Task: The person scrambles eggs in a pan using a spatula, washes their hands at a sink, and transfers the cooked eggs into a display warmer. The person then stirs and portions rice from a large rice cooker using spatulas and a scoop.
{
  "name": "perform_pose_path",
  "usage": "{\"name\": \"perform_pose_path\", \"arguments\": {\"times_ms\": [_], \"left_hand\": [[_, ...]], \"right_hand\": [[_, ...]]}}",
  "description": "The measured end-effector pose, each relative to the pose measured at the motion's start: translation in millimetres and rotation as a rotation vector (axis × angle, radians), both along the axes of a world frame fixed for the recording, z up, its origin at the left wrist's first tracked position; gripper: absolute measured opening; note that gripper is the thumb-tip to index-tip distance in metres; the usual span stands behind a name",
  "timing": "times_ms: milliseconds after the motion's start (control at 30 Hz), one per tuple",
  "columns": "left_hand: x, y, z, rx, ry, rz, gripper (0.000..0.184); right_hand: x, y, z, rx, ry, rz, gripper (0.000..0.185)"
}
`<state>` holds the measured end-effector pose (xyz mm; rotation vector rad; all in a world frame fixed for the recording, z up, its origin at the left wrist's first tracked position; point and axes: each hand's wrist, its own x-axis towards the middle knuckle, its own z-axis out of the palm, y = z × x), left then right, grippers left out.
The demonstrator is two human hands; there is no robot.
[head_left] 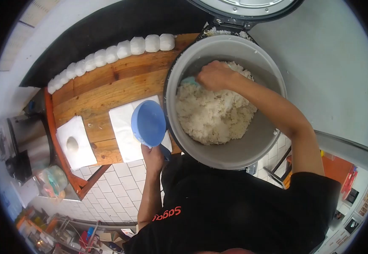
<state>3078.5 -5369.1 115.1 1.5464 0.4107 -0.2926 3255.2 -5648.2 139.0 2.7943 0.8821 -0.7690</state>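
My left hand (152, 157) grips the near edge of a blue plastic bowl (149, 122), tilted above a stack of white paper sheets (122, 125). Inside a large rice cooker (273, 139), my right hand (215, 76) is closed around a pale teal rice paddle (189, 81). Most of the paddle is hidden by my fist and the rice. Cooked white rice (218, 116) lies heaped in the pot, reaching up its left side, while bare grey wall shows at the right.
Several white rounded packets (124, 49) line the back edge of the wooden table (120, 82). Another white sheet (81, 135) with a pale round spot lies at the table's left. The cooker's raised lid (251, 7) stands behind the pot. A grey surface (328, 67) is at right.
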Motion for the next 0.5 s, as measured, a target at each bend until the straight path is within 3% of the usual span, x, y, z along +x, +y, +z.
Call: {"name": "perform_pose_path", "arguments": {"times_ms": [167,367,500], "left_hand": [[3,-9,3,0.001,-0.01,0.048,0.027],[8,-10,5,0.017,-0.01,0.054,0.027],[13,-14,3,0.012,-0.051,0.139,0.019]], "right_hand": [[1,18,14,0.134,0.154,0.142,0.024],[-10,10,12,0.286,0.327,0.083,0.028],[-28,10,35,0.205,0.354,0.169,0.026]]}}
